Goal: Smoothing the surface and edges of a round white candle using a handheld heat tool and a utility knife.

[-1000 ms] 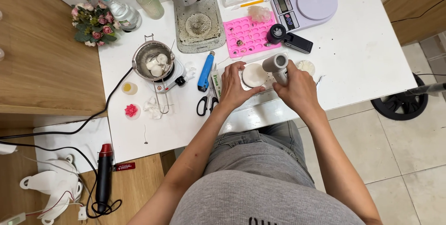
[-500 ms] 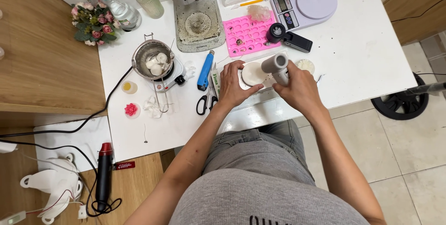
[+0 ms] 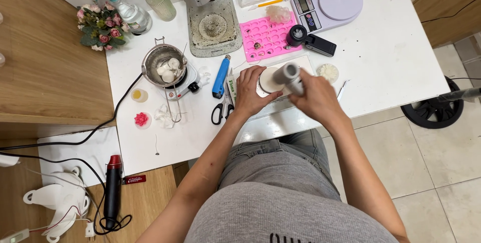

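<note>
The left hand (image 3: 249,92) is spread flat, fingers apart, pressing the edge of a pale disc (image 3: 269,79) on a white board (image 3: 300,62) at the table's (image 3: 391,62) near edge. The disc is judged light and brittle, best steadied by its rim. To its right, a grey cylinder (image 3: 289,75) is clamped in the right hand (image 3: 313,97); it looks stiff, smooth and slippery. Its lower end and the disc's right part are hidden.

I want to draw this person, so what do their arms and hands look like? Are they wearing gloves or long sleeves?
No gloves and no long sleeves. Both forearms are bare all the way up to the edge of the picture, and the left hand and right hand are bare too. I can't see rings, a watch or bracelets. The person wears a grey top and grey trousers.
</note>
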